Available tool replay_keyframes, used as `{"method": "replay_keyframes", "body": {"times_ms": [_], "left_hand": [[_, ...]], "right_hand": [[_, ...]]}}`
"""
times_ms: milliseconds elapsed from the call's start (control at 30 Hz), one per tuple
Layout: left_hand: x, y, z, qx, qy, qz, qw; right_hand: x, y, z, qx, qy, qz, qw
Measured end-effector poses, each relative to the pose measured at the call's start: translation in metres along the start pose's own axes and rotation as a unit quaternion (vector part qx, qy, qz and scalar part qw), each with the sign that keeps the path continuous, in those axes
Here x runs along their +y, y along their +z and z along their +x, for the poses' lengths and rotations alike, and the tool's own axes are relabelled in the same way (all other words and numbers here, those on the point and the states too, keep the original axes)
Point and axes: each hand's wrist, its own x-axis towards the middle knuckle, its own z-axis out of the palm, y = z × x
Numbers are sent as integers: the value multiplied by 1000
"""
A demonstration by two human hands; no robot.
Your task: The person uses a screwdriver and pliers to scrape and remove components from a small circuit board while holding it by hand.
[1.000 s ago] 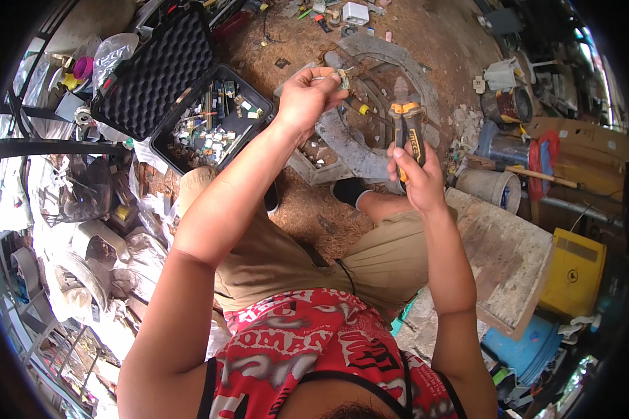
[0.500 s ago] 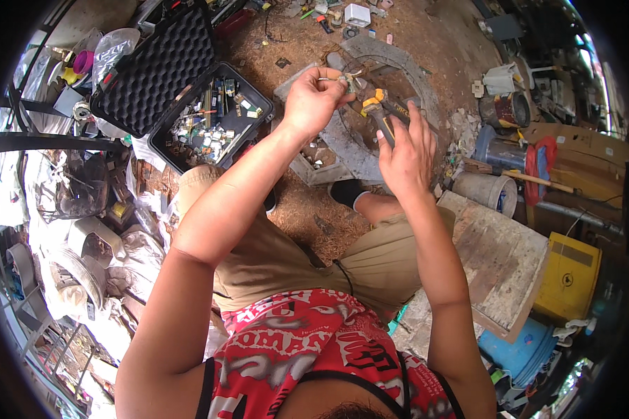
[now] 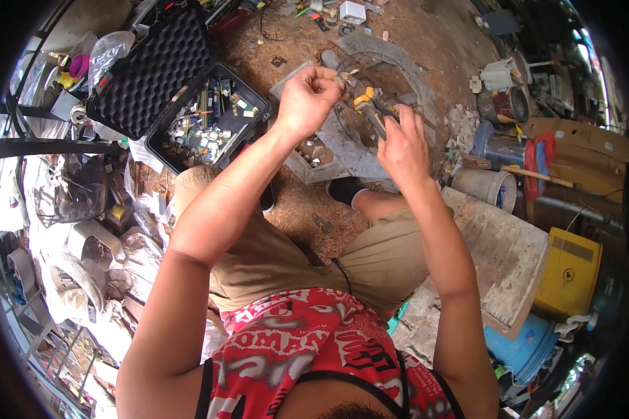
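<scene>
My left hand [image 3: 306, 103] pinches a small part with pale, wire-like ends [image 3: 343, 77] between thumb and fingertips; its exact kind is too small to make out. To its right, my right hand [image 3: 406, 148] grips pliers [image 3: 367, 102] with yellow and dark handles. The pliers' head points toward the pinched part, with a small gap between them. Both hands are above a grey ring-shaped slab [image 3: 356, 155] on the floor. Left of my left hand, a black case [image 3: 260, 112] lies open, holding many small electronic pieces [image 3: 206, 133].
The case's foam-lined lid [image 3: 157, 73] leans back at the far left. On the right are a worn wooden board [image 3: 500, 255], a grey bucket [image 3: 488, 188], a yellow box [image 3: 570, 272] and a blue container [image 3: 521, 349]. Scraps and a white box [image 3: 353, 12] lie far ahead.
My right hand's fingers have curled in around the pliers' handles, and the pliers have shifted slightly left. The left hand, still pinching the small part, has moved slightly left.
</scene>
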Motion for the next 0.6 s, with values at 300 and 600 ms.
{"method": "replay_keyframes", "body": {"times_ms": [300,600], "left_hand": [[11,3,-1,29,-65,-64,995],[22,-6,3,-3,-117,-74,990]], "right_hand": [[3,3,9,75,1,47,996],[7,2,8,-117,189,404,887]]}}
